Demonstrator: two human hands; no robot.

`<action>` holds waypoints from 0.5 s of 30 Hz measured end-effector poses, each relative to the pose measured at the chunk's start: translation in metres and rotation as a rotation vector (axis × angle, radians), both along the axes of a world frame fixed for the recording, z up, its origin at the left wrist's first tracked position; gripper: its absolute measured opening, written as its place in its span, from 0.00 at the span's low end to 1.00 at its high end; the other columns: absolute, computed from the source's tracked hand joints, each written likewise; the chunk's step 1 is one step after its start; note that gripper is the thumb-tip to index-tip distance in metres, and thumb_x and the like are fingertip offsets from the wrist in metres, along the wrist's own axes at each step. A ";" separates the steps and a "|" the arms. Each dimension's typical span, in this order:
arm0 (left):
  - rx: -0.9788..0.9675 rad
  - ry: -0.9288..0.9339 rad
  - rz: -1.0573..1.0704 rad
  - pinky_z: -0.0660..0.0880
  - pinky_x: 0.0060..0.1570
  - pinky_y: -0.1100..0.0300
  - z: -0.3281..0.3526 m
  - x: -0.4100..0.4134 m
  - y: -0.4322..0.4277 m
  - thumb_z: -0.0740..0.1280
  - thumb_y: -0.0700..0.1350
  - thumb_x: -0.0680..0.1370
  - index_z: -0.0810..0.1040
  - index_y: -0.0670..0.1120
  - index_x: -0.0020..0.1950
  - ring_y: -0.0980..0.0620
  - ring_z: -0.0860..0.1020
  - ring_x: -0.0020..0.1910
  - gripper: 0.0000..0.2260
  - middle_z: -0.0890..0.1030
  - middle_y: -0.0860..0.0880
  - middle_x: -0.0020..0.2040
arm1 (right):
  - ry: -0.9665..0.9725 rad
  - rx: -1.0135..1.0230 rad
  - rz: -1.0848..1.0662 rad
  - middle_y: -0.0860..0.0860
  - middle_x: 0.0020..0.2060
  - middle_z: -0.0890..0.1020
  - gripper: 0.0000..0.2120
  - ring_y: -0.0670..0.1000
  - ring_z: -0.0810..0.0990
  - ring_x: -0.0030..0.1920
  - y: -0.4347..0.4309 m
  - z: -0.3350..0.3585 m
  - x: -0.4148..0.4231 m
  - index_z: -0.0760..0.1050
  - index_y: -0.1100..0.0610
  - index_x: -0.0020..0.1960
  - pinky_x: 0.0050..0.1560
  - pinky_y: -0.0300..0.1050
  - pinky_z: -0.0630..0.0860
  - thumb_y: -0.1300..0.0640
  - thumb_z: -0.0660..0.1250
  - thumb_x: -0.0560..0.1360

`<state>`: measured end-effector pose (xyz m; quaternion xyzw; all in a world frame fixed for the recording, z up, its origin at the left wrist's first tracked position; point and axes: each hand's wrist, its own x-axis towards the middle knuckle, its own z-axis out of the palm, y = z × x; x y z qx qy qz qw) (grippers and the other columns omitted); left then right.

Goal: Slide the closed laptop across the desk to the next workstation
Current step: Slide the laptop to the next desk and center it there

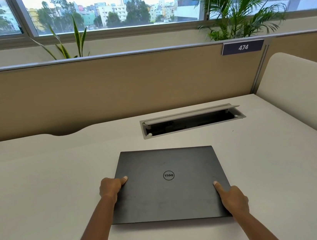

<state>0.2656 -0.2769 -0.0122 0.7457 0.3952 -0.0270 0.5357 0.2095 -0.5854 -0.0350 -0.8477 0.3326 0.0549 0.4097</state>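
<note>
The laptop (170, 184) has a matt dark grey lid, smooth, with faint smudges and a thin ringed logo. Under it the worktop (42, 195) is a smooth, matt off-white laminate. Beyond the laptop, the cable box (192, 120) looks like brushed grey metal, and the partition (89, 92) behind it looks like tan woven cloth.

Open cable tray (192, 120), sign 474 (242, 47), plants (239, 6)
</note>
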 end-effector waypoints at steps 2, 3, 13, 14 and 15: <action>0.014 -0.008 0.005 0.73 0.57 0.48 -0.001 -0.002 -0.001 0.74 0.42 0.71 0.70 0.35 0.31 0.40 0.75 0.45 0.16 0.78 0.35 0.45 | 0.020 -0.012 0.024 0.63 0.57 0.78 0.29 0.65 0.72 0.62 0.000 0.001 0.000 0.73 0.68 0.59 0.60 0.51 0.68 0.41 0.58 0.77; 0.036 -0.007 -0.001 0.74 0.57 0.48 -0.002 -0.003 -0.001 0.74 0.42 0.71 0.67 0.38 0.27 0.41 0.73 0.42 0.20 0.79 0.33 0.44 | 0.028 -0.022 0.031 0.63 0.58 0.78 0.29 0.64 0.72 0.62 0.000 0.003 0.000 0.73 0.68 0.59 0.61 0.51 0.68 0.41 0.58 0.77; 0.117 -0.018 -0.056 0.74 0.57 0.47 -0.006 -0.009 -0.006 0.72 0.45 0.72 0.80 0.32 0.53 0.34 0.77 0.56 0.17 0.81 0.33 0.54 | 0.001 0.030 0.000 0.66 0.57 0.77 0.29 0.65 0.74 0.58 -0.004 0.007 -0.004 0.74 0.70 0.56 0.59 0.55 0.72 0.43 0.65 0.74; 0.126 -0.012 -0.054 0.74 0.58 0.47 -0.005 -0.010 -0.006 0.72 0.45 0.72 0.80 0.32 0.54 0.34 0.77 0.57 0.18 0.81 0.33 0.55 | -0.008 0.038 -0.002 0.66 0.56 0.77 0.29 0.65 0.75 0.57 -0.004 0.007 -0.004 0.74 0.70 0.56 0.59 0.55 0.73 0.43 0.66 0.74; 0.139 -0.001 -0.052 0.73 0.59 0.47 -0.005 -0.009 -0.007 0.72 0.46 0.73 0.79 0.32 0.55 0.34 0.76 0.58 0.19 0.80 0.32 0.57 | -0.016 0.043 -0.002 0.66 0.56 0.78 0.28 0.65 0.75 0.57 -0.005 0.007 -0.004 0.74 0.70 0.56 0.58 0.55 0.73 0.44 0.67 0.73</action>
